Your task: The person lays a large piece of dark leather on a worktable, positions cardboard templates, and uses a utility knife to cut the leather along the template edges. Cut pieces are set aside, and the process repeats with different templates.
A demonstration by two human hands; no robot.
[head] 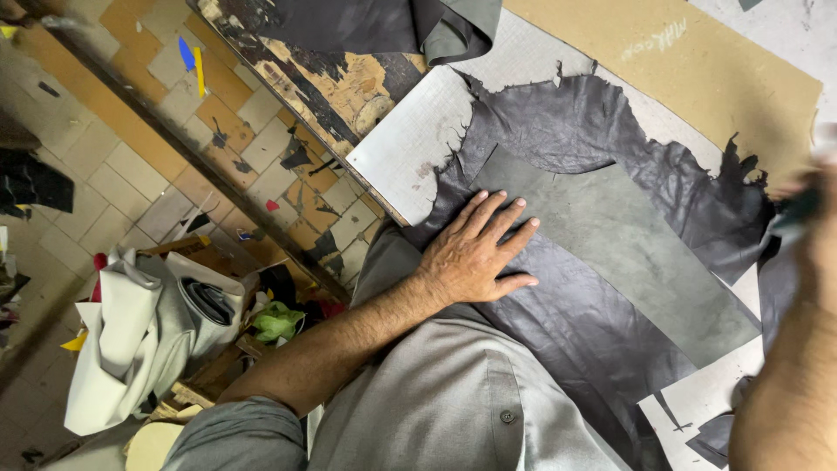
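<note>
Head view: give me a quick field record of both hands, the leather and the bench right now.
left hand: flat, fingers spread, pressing on the dark leather hide at the edge of the grey pattern piece
right hand: blurred at the right edge, seems to grip a dark object; cannot tell what
grey pattern piece: lies flat on the hide
hide: ragged edges, spread over the white cutting board
brown cardboard sheet: under the hide's far side
floor: tiled, with scraps and white rolled material

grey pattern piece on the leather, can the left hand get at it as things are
Probably yes. The left hand lies flat, fingers spread, on the dark leather hide, its fingertips at the near end of the grey pattern piece. Nothing lies on that end of it; the blurred right hand is off at the far end.
</note>
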